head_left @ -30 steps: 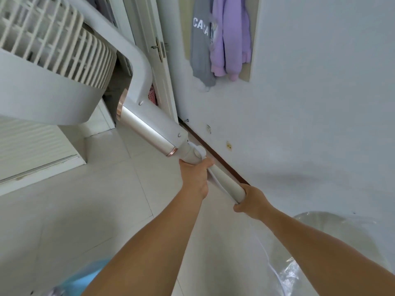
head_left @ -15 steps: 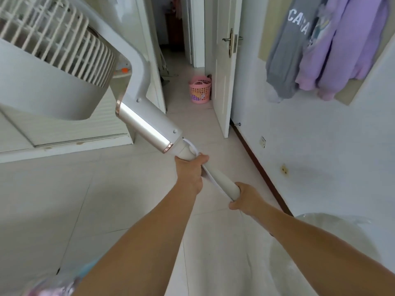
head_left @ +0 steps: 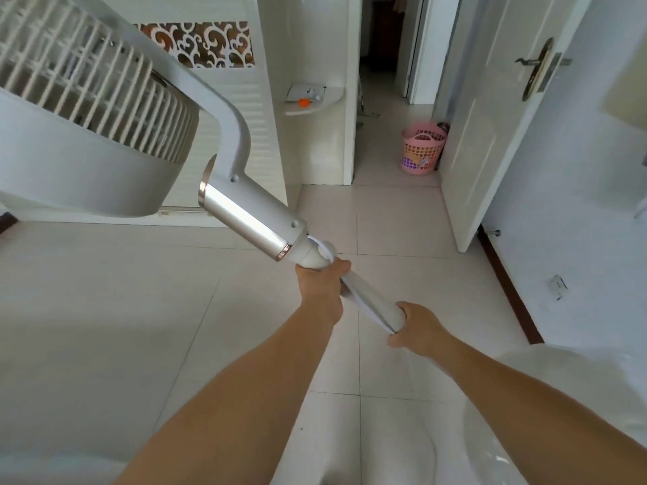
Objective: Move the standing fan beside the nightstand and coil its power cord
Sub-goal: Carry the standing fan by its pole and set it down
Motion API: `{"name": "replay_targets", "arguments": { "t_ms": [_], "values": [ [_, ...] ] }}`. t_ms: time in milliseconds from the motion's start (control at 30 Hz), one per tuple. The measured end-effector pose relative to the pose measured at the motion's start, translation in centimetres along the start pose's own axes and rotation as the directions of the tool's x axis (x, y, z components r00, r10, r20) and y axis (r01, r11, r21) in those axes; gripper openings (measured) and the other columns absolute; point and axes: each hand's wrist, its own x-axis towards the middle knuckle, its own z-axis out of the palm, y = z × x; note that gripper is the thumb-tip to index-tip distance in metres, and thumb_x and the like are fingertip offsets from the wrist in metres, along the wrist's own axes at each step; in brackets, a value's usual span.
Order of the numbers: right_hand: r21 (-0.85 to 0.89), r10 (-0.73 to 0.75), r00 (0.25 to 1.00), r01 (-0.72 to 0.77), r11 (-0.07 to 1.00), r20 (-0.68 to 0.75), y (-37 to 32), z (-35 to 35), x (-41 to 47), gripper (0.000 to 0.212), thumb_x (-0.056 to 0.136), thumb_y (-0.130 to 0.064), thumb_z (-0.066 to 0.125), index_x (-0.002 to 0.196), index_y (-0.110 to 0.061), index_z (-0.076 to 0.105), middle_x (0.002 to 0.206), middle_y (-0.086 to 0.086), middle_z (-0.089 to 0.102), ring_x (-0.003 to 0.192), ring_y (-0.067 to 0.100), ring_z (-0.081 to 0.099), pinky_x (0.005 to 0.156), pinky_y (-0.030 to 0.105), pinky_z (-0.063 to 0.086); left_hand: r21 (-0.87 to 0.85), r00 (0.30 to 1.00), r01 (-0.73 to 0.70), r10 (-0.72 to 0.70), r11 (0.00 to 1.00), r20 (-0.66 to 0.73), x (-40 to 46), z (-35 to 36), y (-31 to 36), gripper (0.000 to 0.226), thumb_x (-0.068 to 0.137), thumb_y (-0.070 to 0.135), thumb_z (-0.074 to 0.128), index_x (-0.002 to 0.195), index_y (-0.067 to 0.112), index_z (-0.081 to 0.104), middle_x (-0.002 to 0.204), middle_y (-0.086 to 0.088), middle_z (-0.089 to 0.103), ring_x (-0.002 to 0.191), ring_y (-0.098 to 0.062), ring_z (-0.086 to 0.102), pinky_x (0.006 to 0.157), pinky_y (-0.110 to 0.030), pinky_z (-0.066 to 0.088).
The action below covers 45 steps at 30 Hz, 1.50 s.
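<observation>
The white standing fan (head_left: 241,208) hangs tilted in the air, its round grilled head (head_left: 87,110) at the upper left and its pole (head_left: 371,299) slanting down to the right. My left hand (head_left: 320,287) is closed around the pole just below the silver neck. Lower on the pole, my right hand (head_left: 416,327) grips it too. A white power cord (head_left: 327,252) runs along the pole between my hands. The fan's round base (head_left: 560,390) shows at the lower right behind my right forearm. No nightstand is in view.
A white wardrobe (head_left: 245,110) with a carved panel stands ahead on the left. An open white door (head_left: 490,134) stands on the right, with a pink basket (head_left: 422,148) by the doorway. White wall and dark skirting run along the right. Pale floor tiles lie below.
The view has swung left, from the wall with hanging clothes to the doorway and wardrobe. The fan has turned with me; both hands keep the same grip on the pole.
</observation>
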Motion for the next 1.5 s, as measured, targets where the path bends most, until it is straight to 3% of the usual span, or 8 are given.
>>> {"name": "replay_targets", "arguments": {
  "t_ms": [100, 300, 467, 700, 800, 967, 1267, 1500],
  "values": [
    [-0.03, -0.034, 0.999, 0.035, 0.999, 0.015, -3.9, 1.2, 4.5, 0.039, 0.062, -0.013, 0.076, 0.097, -0.012, 0.059, 0.089, 0.003, 0.058, 0.078, 0.018, 0.054, 0.062, 0.026, 0.041, -0.005, 0.999, -0.001, 0.001, 1.0, -0.033, 4.4, -1.6, 3.5, 0.049, 0.071, -0.009, 0.069, 0.113, 0.009, 0.051, 0.094, -0.006, 0.059, 0.078, -0.02, 0.057, 0.063, -0.029, 0.049],
    [-0.093, -0.104, 0.99, 0.113, 0.989, 0.092, -12.5, 4.5, 15.0, 0.035, 0.06, -0.014, 0.074, 0.092, -0.012, 0.059, 0.082, 0.001, 0.057, 0.074, 0.018, 0.054, 0.061, 0.026, 0.04, -0.059, 0.994, -0.036, 0.029, 0.998, -0.11, 14.6, -5.9, 10.7, 0.046, 0.072, -0.012, 0.067, 0.109, 0.01, 0.052, 0.088, -0.005, 0.058, 0.075, -0.02, 0.058, 0.064, -0.029, 0.051],
    [-0.117, -0.164, 0.973, 0.184, 0.976, 0.16, -19.6, 7.8, 24.2, 0.037, 0.061, -0.014, 0.074, 0.095, -0.01, 0.059, 0.086, 0.003, 0.058, 0.075, 0.019, 0.054, 0.063, 0.027, 0.041, -0.049, 0.98, -0.093, 0.083, 0.994, -0.182, 23.1, -9.5, 16.4, 0.054, 0.073, -0.01, 0.068, 0.119, 0.008, 0.047, 0.105, -0.011, 0.057, 0.09, -0.028, 0.057, 0.084, -0.04, 0.052],
    [-0.158, -0.251, 0.929, 0.3, 0.941, 0.272, -33.1, 13.8, 36.6, 0.027, 0.063, -0.011, 0.069, 0.086, -0.013, 0.054, 0.082, 0.004, 0.057, 0.072, 0.021, 0.054, 0.061, 0.027, 0.041, -0.084, 0.942, -0.188, 0.155, 0.979, -0.299, 34.0, -16.5, 27.3, 0.041, 0.073, -0.012, 0.066, 0.102, 0.013, 0.05, 0.089, -0.005, 0.057, 0.082, -0.025, 0.058, 0.074, -0.038, 0.052],
    [-0.174, -0.282, 0.904, 0.349, 0.921, 0.32, -38.2, 16.3, 40.0, 0.028, 0.064, -0.01, 0.069, 0.087, -0.013, 0.053, 0.08, 0.003, 0.056, 0.071, 0.019, 0.053, 0.055, 0.024, 0.04, -0.08, 0.918, -0.223, 0.181, 0.972, -0.353, 36.9, -19.6, 31.2, 0.052, 0.073, -0.011, 0.067, 0.117, 0.009, 0.048, 0.1, -0.01, 0.058, 0.094, -0.031, 0.058, 0.08, -0.041, 0.052],
    [-0.177, -0.345, 0.86, 0.432, 0.884, 0.375, -48.3, 22.8, 46.1, 0.027, 0.065, -0.009, 0.07, 0.083, -0.014, 0.05, 0.071, -0.002, 0.051, 0.065, 0.016, 0.05, 0.049, 0.019, 0.036, -0.077, 0.88, -0.274, 0.218, 0.958, -0.422, 43.2, -27.3, 38.5, 0.057, 0.073, -0.009, 0.069, 0.122, 0.007, 0.044, 0.104, -0.011, 0.057, 0.097, -0.032, 0.058, 0.09, -0.046, 0.051],
    [-0.133, -0.435, 0.814, 0.515, 0.847, 0.384, -66.7, 36.7, 55.5, 0.029, 0.063, -0.011, 0.072, 0.08, -0.017, 0.049, 0.065, -0.008, 0.048, 0.06, 0.013, 0.046, 0.047, 0.019, 0.034, -0.074, 0.838, -0.336, 0.263, 0.939, -0.478, 54.2, -42.9, 52.7, 0.051, 0.072, -0.008, 0.07, 0.111, 0.013, 0.047, 0.096, -0.006, 0.059, 0.091, -0.027, 0.059, 0.084, -0.041, 0.052],
    [-0.106, -0.449, 0.775, 0.543, 0.833, 0.444, -78.5, 45.8, 62.7, 0.037, 0.062, -0.012, 0.072, 0.065, -0.029, 0.039, 0.065, -0.008, 0.046, 0.057, 0.01, 0.044, 0.047, 0.019, 0.031, -0.061, 0.809, -0.366, 0.285, 0.929, -0.515, 62.7, -52.8, 61.7, 0.049, 0.071, -0.01, 0.07, 0.11, 0.01, 0.048, 0.09, -0.005, 0.059, 0.084, -0.024, 0.059, 0.078, -0.038, 0.052]
  ]
}}
